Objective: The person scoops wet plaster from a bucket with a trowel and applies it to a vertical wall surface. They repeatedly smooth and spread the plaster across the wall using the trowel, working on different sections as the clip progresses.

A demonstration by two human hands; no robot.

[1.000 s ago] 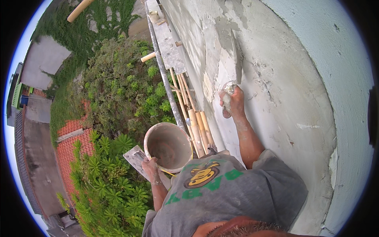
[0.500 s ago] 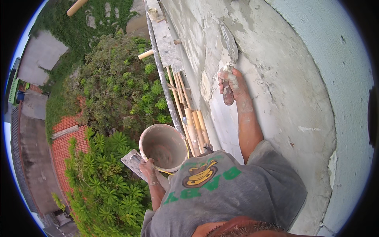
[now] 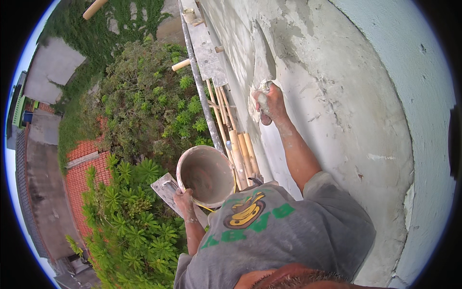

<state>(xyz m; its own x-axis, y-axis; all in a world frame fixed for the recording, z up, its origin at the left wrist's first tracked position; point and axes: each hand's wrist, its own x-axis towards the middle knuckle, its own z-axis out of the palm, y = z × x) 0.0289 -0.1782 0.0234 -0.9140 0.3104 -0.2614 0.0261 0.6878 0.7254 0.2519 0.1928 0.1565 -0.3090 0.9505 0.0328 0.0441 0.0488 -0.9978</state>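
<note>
My right hand [image 3: 270, 102], smeared with pale plaster, grips the wooden handle of a trowel [image 3: 263, 50], its long blade lying along the mottled grey wall [image 3: 346, 125]. Wet plaster coats my knuckles and the wall around them. My left hand [image 3: 184, 201] is closed at the near left rim of a round, mostly empty bucket [image 3: 204, 176] with a stained inside and a yellow handle, and also holds a flat plastering float [image 3: 162, 189], which sticks out to the left of the bucket.
A narrow scaffold of bamboo poles [image 3: 237, 154], a plastered plank [image 3: 207, 53] and a metal rail [image 3: 208, 118] runs along the wall, with a small tub [image 3: 189, 15] at its far end. Trees [image 3: 134, 96] and red tiled roofs [image 3: 86, 192] lie far below on the left.
My right hand and trowel have moved farther up the wall and a little to the left. My left hand, bucket and float have shifted only slightly.
</note>
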